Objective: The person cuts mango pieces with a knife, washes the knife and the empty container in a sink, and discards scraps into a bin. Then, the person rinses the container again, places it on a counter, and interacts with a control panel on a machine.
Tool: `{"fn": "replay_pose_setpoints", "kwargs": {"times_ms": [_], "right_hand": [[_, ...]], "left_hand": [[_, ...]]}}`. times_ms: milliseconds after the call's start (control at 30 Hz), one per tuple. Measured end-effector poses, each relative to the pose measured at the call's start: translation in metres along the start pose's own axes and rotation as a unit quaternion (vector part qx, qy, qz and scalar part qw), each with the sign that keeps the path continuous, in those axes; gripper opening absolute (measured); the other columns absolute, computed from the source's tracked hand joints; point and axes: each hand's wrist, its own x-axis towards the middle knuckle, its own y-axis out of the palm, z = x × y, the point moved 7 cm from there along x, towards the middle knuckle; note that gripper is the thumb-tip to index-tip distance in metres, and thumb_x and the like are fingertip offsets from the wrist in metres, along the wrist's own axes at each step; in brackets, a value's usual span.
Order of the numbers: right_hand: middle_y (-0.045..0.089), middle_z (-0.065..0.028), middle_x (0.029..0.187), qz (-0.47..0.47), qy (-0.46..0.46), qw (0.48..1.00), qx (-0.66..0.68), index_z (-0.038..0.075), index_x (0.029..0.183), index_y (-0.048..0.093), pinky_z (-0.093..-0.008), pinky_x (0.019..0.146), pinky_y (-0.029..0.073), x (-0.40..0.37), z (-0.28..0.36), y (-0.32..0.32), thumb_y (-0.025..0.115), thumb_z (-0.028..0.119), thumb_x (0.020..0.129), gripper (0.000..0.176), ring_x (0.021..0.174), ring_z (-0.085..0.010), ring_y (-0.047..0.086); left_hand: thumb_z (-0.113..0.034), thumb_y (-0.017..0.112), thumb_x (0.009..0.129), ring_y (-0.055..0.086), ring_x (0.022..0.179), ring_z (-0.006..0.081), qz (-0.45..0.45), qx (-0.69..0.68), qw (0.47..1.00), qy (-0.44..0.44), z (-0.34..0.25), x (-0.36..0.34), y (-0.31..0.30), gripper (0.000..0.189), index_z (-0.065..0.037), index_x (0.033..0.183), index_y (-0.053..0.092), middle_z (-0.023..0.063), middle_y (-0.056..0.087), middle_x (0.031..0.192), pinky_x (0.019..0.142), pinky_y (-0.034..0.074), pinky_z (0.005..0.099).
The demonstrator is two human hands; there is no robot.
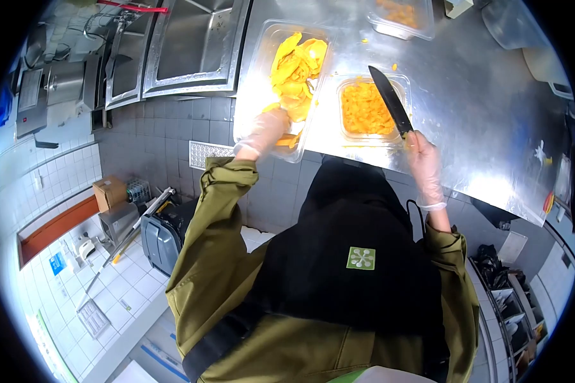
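Note:
My gloved right hand (423, 156) is closed round the handle of a long, dark-bladed knife (390, 99). The blade points away from me and lies over the right side of a small clear tub of diced orange-yellow fruit (367, 110), which looks like mango. My gloved left hand (268, 131) reaches into the near end of a longer clear container (326, 70). Large mango-like slices (294, 73) fill its far part, and a few pieces lie right beside my fingers. Those fingers are blurred and partly hidden, so their grip does not show.
Both tubs stand on a steel worktop (466, 121). Another clear tub with orange pieces (399, 16) is at the far edge of view. Steel sinks (195, 45) adjoin on the left. White containers (543, 64) stand at the right, and a grey bin (160, 239) is on the floor.

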Motion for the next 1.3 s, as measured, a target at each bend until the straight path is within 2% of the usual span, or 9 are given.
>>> {"fn": "replay_pose_setpoints", "kwargs": {"times_ms": [133,233,367,467,567,633,667,900,1300], "right_hand": [[0.046,-0.0191,0.057,0.018,0.022,0.999,0.03,0.001,0.079,0.052,-0.0331,0.048,0.04,0.0,0.005,0.0,0.048,0.022,0.09,0.024,0.048,-0.0328,0.042],[0.045,-0.0175,0.056,0.035,0.017,0.998,0.052,0.0,0.079,0.052,-0.032,0.049,0.039,0.002,0.01,0.008,0.047,0.022,0.09,0.024,0.048,-0.0293,0.039],[0.05,-0.0213,0.062,0.009,-0.07,0.996,0.05,0.001,0.078,0.05,-0.0365,0.05,0.041,0.009,0.028,0.014,0.05,0.019,0.089,0.021,0.055,-0.0376,0.049],[0.051,-0.0218,0.064,0.001,-0.05,0.997,0.062,0.002,0.078,0.05,-0.0387,0.051,0.041,0.013,0.03,0.014,0.05,0.016,0.088,0.017,0.06,-0.0393,0.052],[0.048,-0.0193,0.061,0.007,-0.069,0.996,0.062,0.002,0.078,0.05,-0.0351,0.05,0.04,0.017,0.025,0.008,0.048,0.018,0.089,0.02,0.055,-0.0329,0.047],[0.043,-0.0161,0.056,-0.033,-0.095,0.992,0.077,0.001,0.078,0.048,-0.0298,0.048,0.038,0.018,0.028,-0.006,0.046,0.022,0.091,0.025,0.048,-0.0231,0.036],[0.044,-0.0166,0.057,-0.014,-0.025,0.989,0.142,0.001,0.078,0.048,-0.031,0.049,0.039,0.017,0.023,-0.011,0.046,0.022,0.091,0.026,0.048,-0.0247,0.035],[0.041,-0.0164,0.055,0.018,-0.061,0.995,0.083,0.0,0.077,0.048,-0.031,0.047,0.037,0.016,0.008,-0.016,0.046,0.022,0.091,0.026,0.047,-0.0258,0.035],[0.046,-0.0198,0.058,-0.017,-0.117,0.992,0.035,0.001,0.076,0.048,-0.0362,0.046,0.038,0.012,0.004,-0.024,0.047,0.018,0.089,0.021,0.051,-0.0374,0.045]], "left_hand": [[-0.028,0.058,0.083,0.062,0.075,0.0213,-0.175,-0.268,0.945,-0.068,0.024,-0.03,-0.049,0.03,-0.003,0.099,0.058,0.012,0.063,0.082,0.067,0.049,0.0309],[-0.029,0.056,0.086,0.058,0.07,0.0114,-0.136,-0.758,0.638,-0.021,-0.006,-0.033,-0.057,0.028,-0.006,0.102,0.057,0.0044,0.061,0.08,0.063,0.047,0.0239],[-0.03,0.057,0.086,0.054,0.067,0.0083,-0.154,-0.836,0.525,-0.03,-0.098,-0.061,-0.089,0.024,-0.009,0.098,0.057,0.0,0.058,0.082,0.058,0.044,0.018],[-0.031,0.057,0.085,0.052,0.067,0.0084,-0.023,-0.874,0.483,-0.051,-0.135,-0.019,-0.06,0.023,-0.01,0.096,0.056,-0.0005,0.056,0.083,0.057,0.042,0.0182],[-0.031,0.057,0.086,0.05,0.068,0.0084,-0.038,-0.888,0.452,-0.079,-0.166,-0.029,-0.073,0.024,-0.011,0.097,0.055,-0.0001,0.055,0.083,0.056,0.042,0.0201],[-0.031,0.055,0.086,0.052,0.074,0.0095,-0.023,-0.865,0.497,-0.069,-0.17,-0.015,-0.065,0.024,-0.01,0.099,0.054,0.0006,0.056,0.086,0.058,0.044,0.0229],[-0.03,0.054,0.087,0.053,0.075,0.0102,-0.037,-0.86,0.504,-0.072,-0.173,-0.01,-0.063,0.024,-0.01,0.1,0.055,0.0011,0.056,0.087,0.058,0.044,0.0235],[-0.023,0.046,0.088,0.055,0.081,0.0165,-0.067,-0.808,0.576,-0.104,-0.182,0.003,-0.054,0.025,-0.003,0.1,0.053,0.008,0.057,0.09,0.07,0.046,0.0273],[-0.022,0.045,0.086,0.055,0.079,0.0168,-0.145,-0.835,0.519,-0.114,-0.195,0.001,-0.06,0.024,-0.001,0.095,0.054,0.0088,0.057,0.088,0.068,0.045,0.0285]]}}
